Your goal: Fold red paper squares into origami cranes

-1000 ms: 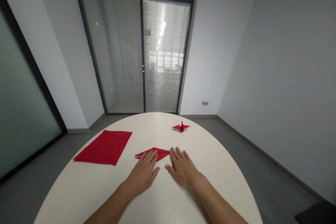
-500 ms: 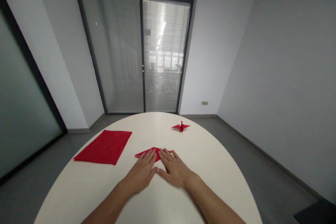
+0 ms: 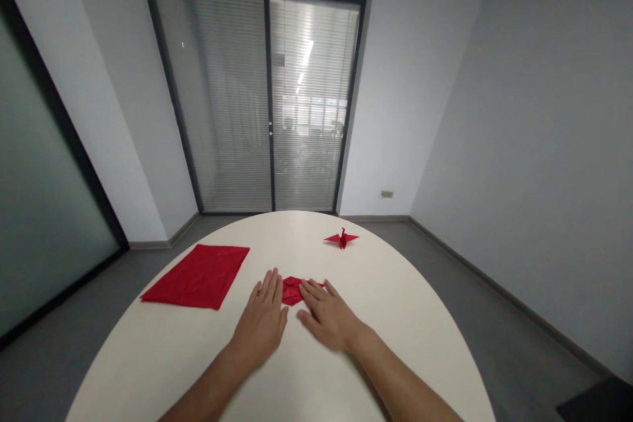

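Note:
A folded piece of red origami paper (image 3: 291,291) lies flat on the table in front of me, its middle showing between my hands. My left hand (image 3: 263,313) rests flat over its left end, fingers stretched out and pointing away from me, and hides that end. Over the right part lies my right hand (image 3: 327,313), palm down with straight fingers; a thin red tip shows beyond the fingertips. Farther off, to the right, stands a red paper crane (image 3: 342,239) with its wings spread.
The round white table (image 3: 297,376) carries a larger red paper sheet (image 3: 200,277) with crease marks at the left. Behind the table are a glass door with blinds (image 3: 311,165) and a grey wall (image 3: 544,145). A dark object (image 3: 596,401) is at the lower right.
My left hand has slid left along the folded paper and turned to point straighter ahead, now covering its left end. More of the paper's middle shows. My right hand has barely moved.

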Motion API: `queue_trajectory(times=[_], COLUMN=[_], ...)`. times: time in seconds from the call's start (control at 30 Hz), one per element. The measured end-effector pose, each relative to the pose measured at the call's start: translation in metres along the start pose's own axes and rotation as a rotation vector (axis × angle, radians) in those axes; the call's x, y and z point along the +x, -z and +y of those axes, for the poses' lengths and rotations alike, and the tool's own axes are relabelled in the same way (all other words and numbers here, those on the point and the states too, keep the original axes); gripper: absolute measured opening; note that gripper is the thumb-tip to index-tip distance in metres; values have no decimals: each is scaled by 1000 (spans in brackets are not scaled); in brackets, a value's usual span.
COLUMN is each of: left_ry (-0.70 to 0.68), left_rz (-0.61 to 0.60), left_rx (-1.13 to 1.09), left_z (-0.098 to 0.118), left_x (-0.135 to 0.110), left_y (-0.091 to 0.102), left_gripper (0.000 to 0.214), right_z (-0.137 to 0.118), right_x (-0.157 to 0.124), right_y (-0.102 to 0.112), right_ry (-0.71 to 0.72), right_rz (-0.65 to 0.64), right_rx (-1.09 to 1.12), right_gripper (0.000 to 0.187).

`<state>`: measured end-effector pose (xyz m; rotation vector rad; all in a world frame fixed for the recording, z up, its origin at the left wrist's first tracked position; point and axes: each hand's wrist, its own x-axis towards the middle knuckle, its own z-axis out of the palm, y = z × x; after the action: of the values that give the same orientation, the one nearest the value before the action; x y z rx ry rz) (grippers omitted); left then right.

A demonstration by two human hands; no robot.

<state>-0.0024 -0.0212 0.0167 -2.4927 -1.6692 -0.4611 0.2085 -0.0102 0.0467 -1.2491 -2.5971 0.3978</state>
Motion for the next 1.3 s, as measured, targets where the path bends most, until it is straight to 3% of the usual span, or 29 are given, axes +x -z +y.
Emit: queue_trajectory(times=[0.13,0.27,0.43,0.7,0.83,1.1,1.3], left_ry=[-225,-173,-181,-201,-204,-153,-156], left_rz=[-40,-112,-95,-54,-22,-73,-74], left_rx=[-136,-182,-257,-345,-371,-400,-412], left_z=[1,-2,-10,-17,-14,-6,-6], left_x=[6,8,9,11,13,12,12], left_y=[-2,-8,-8,-7,-5,9,8], left_gripper=[59,54,50,47,45,63,64], right_z=[0,2,3,12,12,10,9], right_x=[0,1,3,11,15,16,18], right_y=[0,-1,1,1,0,0,-2], right_ry=[1,8,55,151,196,221,223], right_rz=[1,18,119,263,264,238,209], right_rx=[-8,-12,-16,18,0,-41,-108], right_gripper=[61,56,46,6,8,13,14])
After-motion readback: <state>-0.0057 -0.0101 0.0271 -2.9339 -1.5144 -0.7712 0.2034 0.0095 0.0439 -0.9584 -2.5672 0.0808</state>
